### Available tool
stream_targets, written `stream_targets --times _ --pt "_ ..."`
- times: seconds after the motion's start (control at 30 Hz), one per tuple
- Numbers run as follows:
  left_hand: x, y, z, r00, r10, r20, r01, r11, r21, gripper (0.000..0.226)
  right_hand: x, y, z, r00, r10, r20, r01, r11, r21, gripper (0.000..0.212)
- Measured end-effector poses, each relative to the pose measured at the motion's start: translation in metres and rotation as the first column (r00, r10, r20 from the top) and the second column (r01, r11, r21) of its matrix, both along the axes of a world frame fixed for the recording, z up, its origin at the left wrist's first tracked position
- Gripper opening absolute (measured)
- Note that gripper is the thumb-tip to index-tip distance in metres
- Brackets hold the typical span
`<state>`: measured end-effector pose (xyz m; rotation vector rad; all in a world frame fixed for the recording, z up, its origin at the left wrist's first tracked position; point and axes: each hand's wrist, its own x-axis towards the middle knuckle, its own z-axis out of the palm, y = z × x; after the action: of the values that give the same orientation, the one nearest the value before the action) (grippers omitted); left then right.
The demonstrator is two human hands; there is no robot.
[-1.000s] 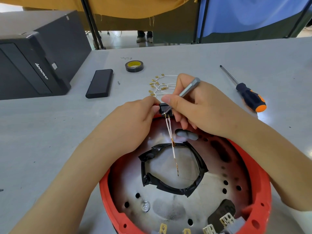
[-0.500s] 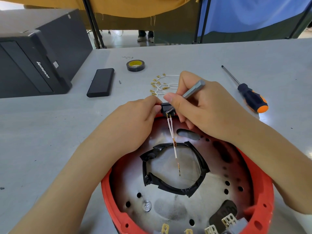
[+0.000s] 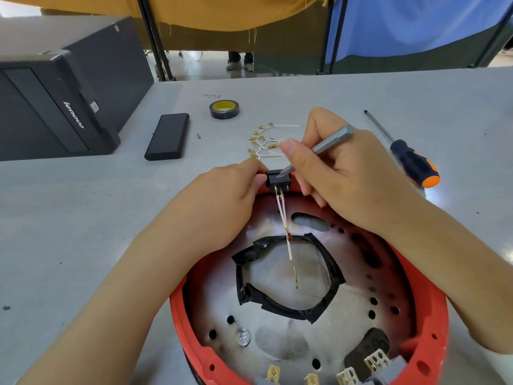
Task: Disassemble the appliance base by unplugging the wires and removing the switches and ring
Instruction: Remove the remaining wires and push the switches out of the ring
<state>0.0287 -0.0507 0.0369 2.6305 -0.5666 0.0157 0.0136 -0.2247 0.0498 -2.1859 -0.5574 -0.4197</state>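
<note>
Head view looks down on a red appliance base (image 3: 433, 309) lying open side up on a grey table (image 3: 83, 218), its metal floor bare but for a ring (image 3: 286, 307) wrapped in black tape near the middle. At the far rim sits a black switch (image 3: 278, 179), two white wires (image 3: 283, 215) running from its terminals back over the ring. The left hand (image 3: 219, 201) pinches the switch's left side between thumb and fingertips, probably to steady the part and keep the base from sliding. The right hand (image 3: 347, 176) grips a small grey tool (image 3: 322, 147) pencil-fashion, fingers curled tight about the shaft, the tip laid on the top of the switch — a hold that gives fine control, which suits prying a retaining clip inward. The switch appears partly lifted from its slot, though how far it has come free I cannot tell. Beyond the hands a heap of loose white leads (image 3: 263, 141) with brass terminals lies on the table, so much of the unplugging looks done; the two wires on this switch and the ring remain. An orange-and-black screwdriver (image 3: 410, 159) lies just right of the right hand, within reach; a roll of tape (image 3: 224, 109) and a flat black case (image 3: 168, 136) sit farther back — out of the working area.
</note>
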Motion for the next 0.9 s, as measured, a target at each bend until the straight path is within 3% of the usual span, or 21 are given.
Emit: stream_targets --times 0.13,0.63,0.8,0.9 --pt "0.001 -0.001 -0.001 1.0 0.007 0.003 -0.007 1.0 -0.001 0.017 0.003 0.001 -0.003 0.992 -0.006 -0.124 -0.003 0.998 -0.069 0.027" --pt "0.001 -0.001 -0.001 1.0 0.014 0.011 -0.014 1.0 0.004 0.021 0.007 0.0 -0.006 0.994 0.024 -0.102 -0.027 0.999 -0.033 0.026" --pt "0.001 -0.002 0.001 1.0 0.014 -0.005 -0.014 1.0 0.023 0.028 0.021 0.001 -0.005 0.958 0.067 -0.277 -0.023 0.987 0.157 0.029" --pt "0.001 -0.002 0.002 1.0 0.022 -0.011 -0.021 0.999 0.025 0.028 0.029 0.002 -0.004 0.932 0.08 -0.354 -0.015 0.983 0.182 0.028"
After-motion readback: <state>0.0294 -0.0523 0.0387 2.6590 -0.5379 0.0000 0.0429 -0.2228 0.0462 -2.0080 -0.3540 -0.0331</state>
